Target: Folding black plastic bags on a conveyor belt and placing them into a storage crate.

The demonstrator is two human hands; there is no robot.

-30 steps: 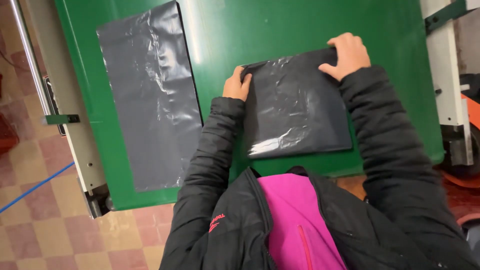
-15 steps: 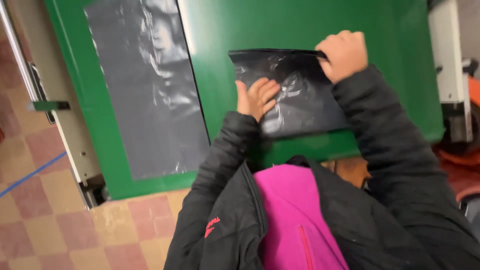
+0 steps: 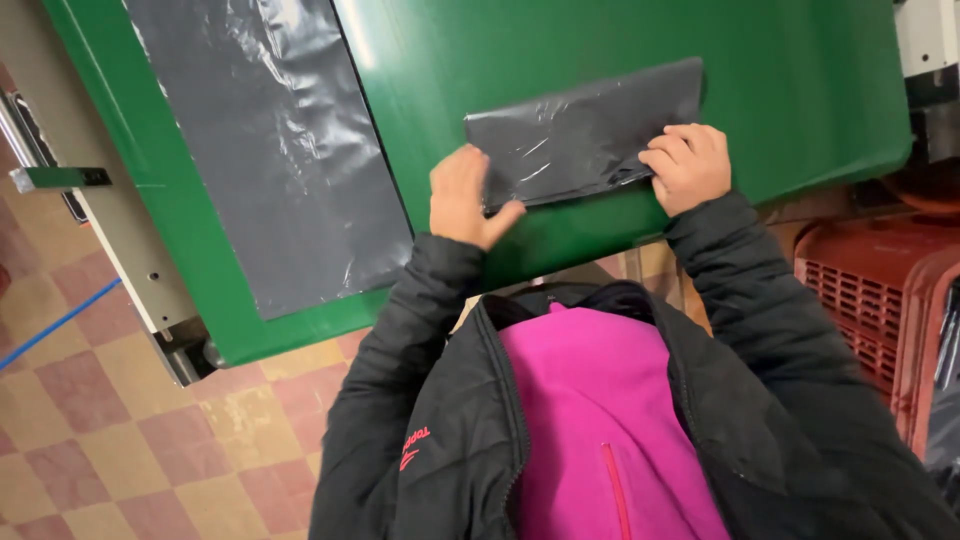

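Observation:
A folded black plastic bag [image 3: 585,135] lies as a narrow strip on the green table [image 3: 800,90]. My left hand [image 3: 465,197] presses down on the strip's near left corner, thumb stretched along its edge. My right hand [image 3: 688,165] has its fingers curled on the strip's near right corner. Both arms wear black jacket sleeves over a pink top.
A second black plastic bag [image 3: 270,150] lies flat and unfolded on the left part of the table. A grey metal frame [image 3: 130,260] runs along the table's left side above a checkered floor. A red plastic crate [image 3: 880,300] stands at the right.
The bag was a wide square under both hands; it has been folded over again into a narrow strip, and my hands have shifted to its near corners.

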